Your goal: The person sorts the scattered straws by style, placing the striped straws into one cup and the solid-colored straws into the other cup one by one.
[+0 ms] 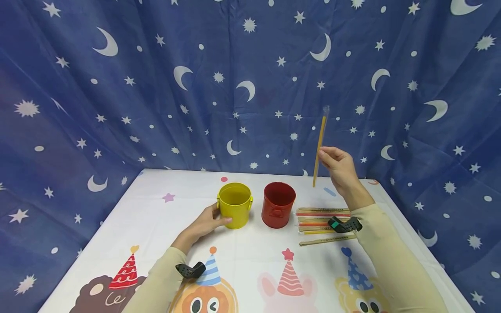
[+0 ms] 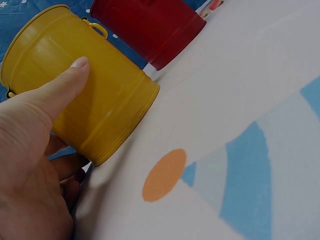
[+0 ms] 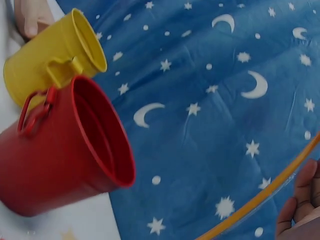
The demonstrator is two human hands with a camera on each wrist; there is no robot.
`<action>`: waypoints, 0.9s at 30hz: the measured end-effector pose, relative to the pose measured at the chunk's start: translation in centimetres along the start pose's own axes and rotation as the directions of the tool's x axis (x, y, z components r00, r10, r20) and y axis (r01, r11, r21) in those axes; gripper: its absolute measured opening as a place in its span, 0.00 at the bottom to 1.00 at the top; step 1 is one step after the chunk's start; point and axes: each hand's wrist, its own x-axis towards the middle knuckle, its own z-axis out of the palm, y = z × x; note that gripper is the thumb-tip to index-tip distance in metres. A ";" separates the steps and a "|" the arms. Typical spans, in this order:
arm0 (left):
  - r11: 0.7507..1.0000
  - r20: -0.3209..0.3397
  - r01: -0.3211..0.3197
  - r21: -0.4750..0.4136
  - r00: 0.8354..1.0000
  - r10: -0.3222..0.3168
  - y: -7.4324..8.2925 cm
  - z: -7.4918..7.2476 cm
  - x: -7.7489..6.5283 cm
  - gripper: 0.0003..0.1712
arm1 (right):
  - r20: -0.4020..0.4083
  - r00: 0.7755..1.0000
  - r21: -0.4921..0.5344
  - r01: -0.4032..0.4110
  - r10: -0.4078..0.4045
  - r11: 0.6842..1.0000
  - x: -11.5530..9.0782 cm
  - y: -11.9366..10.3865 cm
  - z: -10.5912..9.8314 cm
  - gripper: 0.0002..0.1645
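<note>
My right hand (image 1: 341, 171) pinches a yellow straw (image 1: 322, 132) in a clear wrapper. The straw stands nearly upright in the air, to the right of a red bucket (image 1: 276, 213) and above the table. With thumb on the near side and fingers round the left, my left hand (image 1: 205, 224) grips a small yellow bucket (image 2: 95, 95). Both buckets stand upright side by side with their mouths up. In the right wrist view, the straw (image 3: 265, 195) slants past the fingers, and the pinching fingertips are partly out of frame.
Several wrapped straws (image 1: 318, 232), some in brown paper and some in clear film, lie in a row right of the red bucket, below my right forearm. The white tablecloth (image 1: 156, 226) carries printed party animals. A blue star-and-moon curtain (image 1: 250, 121) hangs behind the table.
</note>
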 end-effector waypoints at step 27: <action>0.999 0.000 -0.002 0.032 1.000 0.002 -0.2 -0.2 0.0 0.56 | 0.163 0.984 0.343 0.009 -0.069 0.939 -1.7 -3.0 9.7 0.16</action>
